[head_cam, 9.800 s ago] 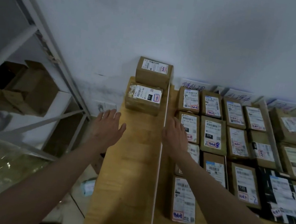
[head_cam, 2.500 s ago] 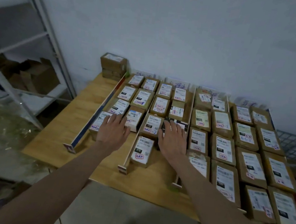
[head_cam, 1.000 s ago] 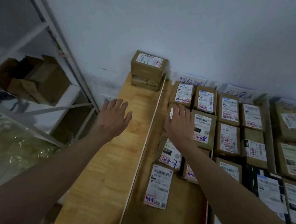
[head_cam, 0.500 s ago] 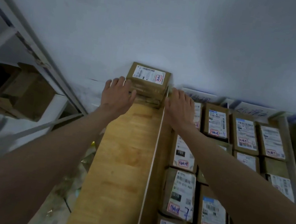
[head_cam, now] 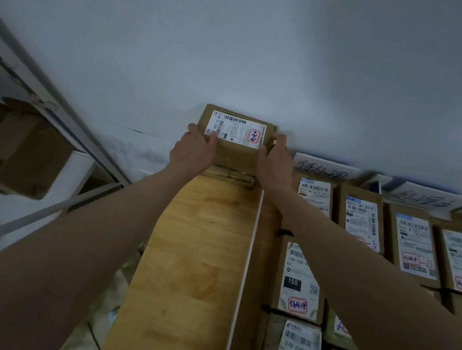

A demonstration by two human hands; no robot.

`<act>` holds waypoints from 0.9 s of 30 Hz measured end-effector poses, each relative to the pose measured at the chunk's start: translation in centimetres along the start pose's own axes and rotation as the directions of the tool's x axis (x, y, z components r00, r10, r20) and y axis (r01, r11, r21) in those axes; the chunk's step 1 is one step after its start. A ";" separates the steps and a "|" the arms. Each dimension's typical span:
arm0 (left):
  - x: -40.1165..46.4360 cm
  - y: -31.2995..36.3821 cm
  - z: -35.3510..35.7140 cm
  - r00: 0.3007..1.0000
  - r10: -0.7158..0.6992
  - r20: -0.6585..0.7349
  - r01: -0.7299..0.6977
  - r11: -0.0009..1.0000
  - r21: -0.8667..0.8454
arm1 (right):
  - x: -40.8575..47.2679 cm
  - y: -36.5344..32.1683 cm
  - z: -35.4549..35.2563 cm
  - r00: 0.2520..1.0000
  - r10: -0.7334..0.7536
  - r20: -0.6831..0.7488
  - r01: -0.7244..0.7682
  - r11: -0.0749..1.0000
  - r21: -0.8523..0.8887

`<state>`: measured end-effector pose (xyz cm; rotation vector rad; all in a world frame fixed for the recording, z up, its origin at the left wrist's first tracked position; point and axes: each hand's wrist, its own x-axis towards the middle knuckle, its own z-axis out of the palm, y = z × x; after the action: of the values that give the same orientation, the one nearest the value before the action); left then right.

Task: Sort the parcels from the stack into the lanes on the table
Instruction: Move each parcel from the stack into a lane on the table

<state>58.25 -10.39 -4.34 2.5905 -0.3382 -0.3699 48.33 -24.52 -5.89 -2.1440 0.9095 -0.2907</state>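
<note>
While both arms reach out to the far left corner of the counter (head_cam: 195,258), the left hand (head_cam: 193,152) grips the left end of the top parcel (head_cam: 236,137), its thumb laid over the near left corner of the white label. The right hand (head_cam: 274,163) grips the right end of the same parcel, fingers curled round its far side and thumb along the near edge. The top parcel is a brown cardboard box, held with its label tilted toward the camera and close to the pale wall (head_cam: 270,47). Just under it lies a lower parcel (head_cam: 232,175), of which only the near edge shows, at the far end of the bare wooden strip along the left edge of the counter. A thin white divider (head_cam: 242,279) runs from near to far beside that strip. To the right of it, sorted parcels (head_cam: 301,278) lie in rows with labels up, filling the lanes toward the right edge. Handwritten signs (head_cam: 323,169) stand against the wall at the far end of the lanes. Left of the counter stands a metal shelf rack (head_cam: 53,128) holding a cardboard box (head_cam: 24,147).
</note>
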 end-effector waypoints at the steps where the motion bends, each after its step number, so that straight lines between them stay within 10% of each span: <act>1: -0.1 0.1 0.3 0.999 -0.038 0.002 0.038 0.996 -0.086 | -0.1 -0.2 -0.1 1.000 0.027 -0.003 -0.027 0.998 0.065; 6: -1.5 0.5 -1.2 0.992 -0.121 -0.018 0.108 0.931 -0.347 | -1.9 -1.5 -1.6 0.996 0.079 0.035 -0.086 0.963 0.256; 11: -2.9 -0.8 -4.8 0.997 -0.053 0.063 0.074 0.919 -0.388 | -7.1 -2.1 -4.9 0.908 0.173 0.381 -0.357 0.794 0.492; 18: -8.6 -0.6 -8.0 0.938 0.122 0.324 -0.013 0.947 -0.320 | -13.9 -1.5 -8.4 0.819 0.213 0.533 -0.454 0.810 0.373; 27: -18.4 0.8 -7.9 0.982 0.130 0.139 -0.095 0.968 -0.232 | -20.5 -2.3 -11.1 0.862 0.268 0.430 -0.428 0.839 0.336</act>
<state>43.45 -1.99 6.30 2.3157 -0.4673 -0.5363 29.55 -15.62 5.00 -1.5192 0.9038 0.1010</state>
